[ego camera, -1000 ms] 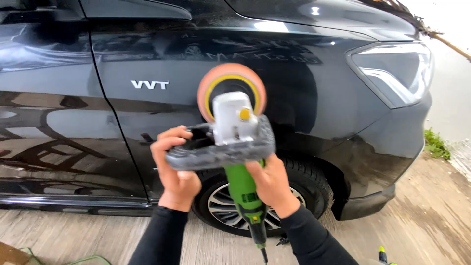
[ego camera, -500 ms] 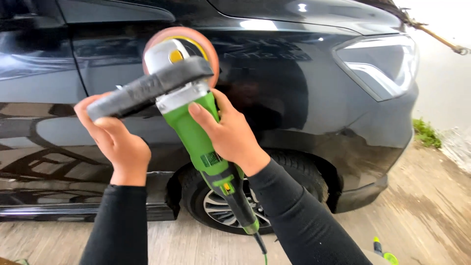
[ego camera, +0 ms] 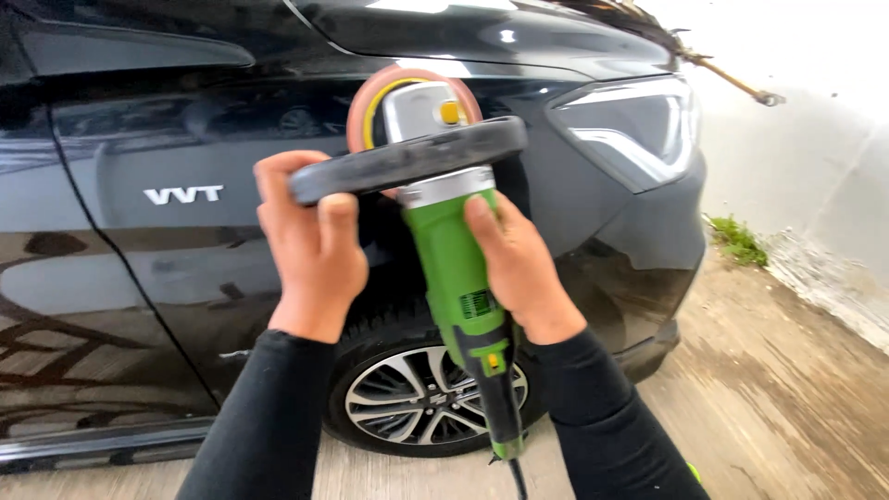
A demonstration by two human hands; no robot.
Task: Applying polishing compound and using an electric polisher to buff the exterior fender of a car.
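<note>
Shifting right — polisher (ego camera: 444, 231) upright again

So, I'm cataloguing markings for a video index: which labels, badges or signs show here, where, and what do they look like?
Badge: on the dark car's panel left of the left hand; small row of raised silver characters.
Sticker: on the green polisher body beside the right hand; small rectangle, dark print.

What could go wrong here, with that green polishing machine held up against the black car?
The orange pad sits near the headlight and a body crease; it might scuff the lens or thin the paint at the edge. The cord hangs by the wheel and may drag against the car. The left hand grips only the hoop handle; a kick could twist it.
</note>
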